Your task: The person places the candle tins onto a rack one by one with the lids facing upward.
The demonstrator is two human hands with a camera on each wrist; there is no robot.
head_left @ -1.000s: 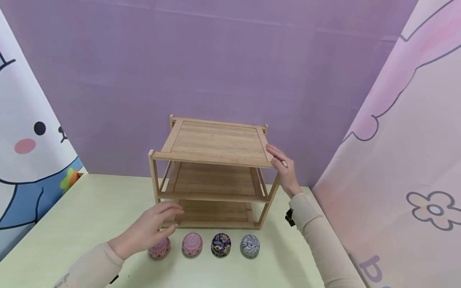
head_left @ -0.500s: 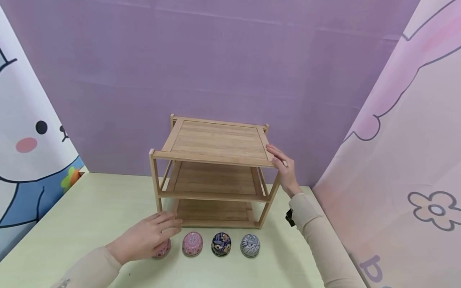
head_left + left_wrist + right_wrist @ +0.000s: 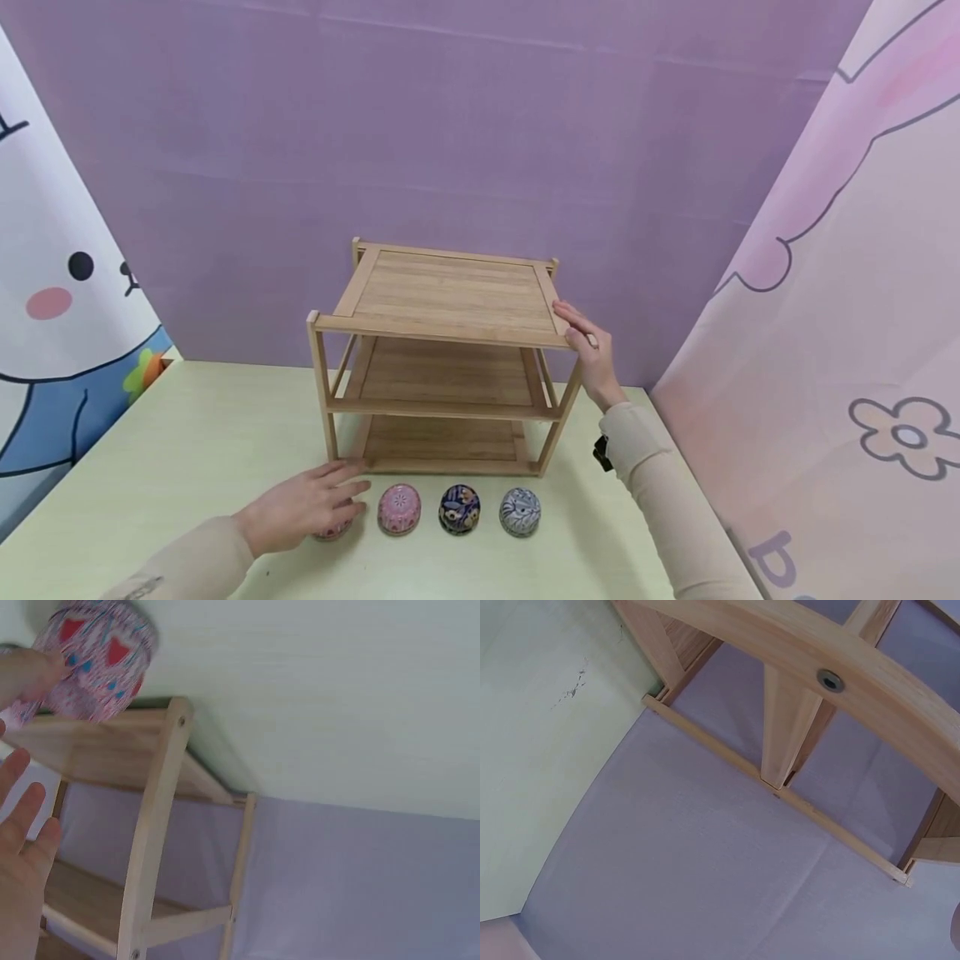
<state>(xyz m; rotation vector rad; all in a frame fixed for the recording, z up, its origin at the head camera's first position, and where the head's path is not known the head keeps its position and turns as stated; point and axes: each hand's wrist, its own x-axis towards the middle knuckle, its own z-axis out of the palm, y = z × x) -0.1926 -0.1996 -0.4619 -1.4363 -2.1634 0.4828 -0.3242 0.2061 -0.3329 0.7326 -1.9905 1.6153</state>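
Observation:
A round pink patterned tin (image 3: pixel 333 527) stands at the left end of a row, mostly covered by my left hand (image 3: pixel 303 506), which reaches over it with the fingers spread. In the left wrist view, the thumb (image 3: pixel 34 675) overlaps the tin (image 3: pixel 101 660), while the other fingers (image 3: pixel 22 814) are stretched out apart from it. My right hand (image 3: pixel 591 350) rests on the top right front corner of a three-tier wooden rack (image 3: pixel 457 292), fingers laid over the board's edge. Only a sliver of that hand shows in the right wrist view, beside the rack's rail (image 3: pixel 780 630).
Along the rack's front stand a second pink tin (image 3: pixel 399 509), a dark blue floral tin (image 3: pixel 459 509) and a grey-white leaf-patterned tin (image 3: pixel 520 512). Behind the pale green table (image 3: pixel 225 417) rises a purple backdrop (image 3: pixel 465 125). Cartoon-printed panels (image 3: pixel 847 292) flank both sides.
My left hand has moved down and slightly toward me, from beside the rack's lower left front onto the leftmost pink tin. The right hand stays on the rack's corner.

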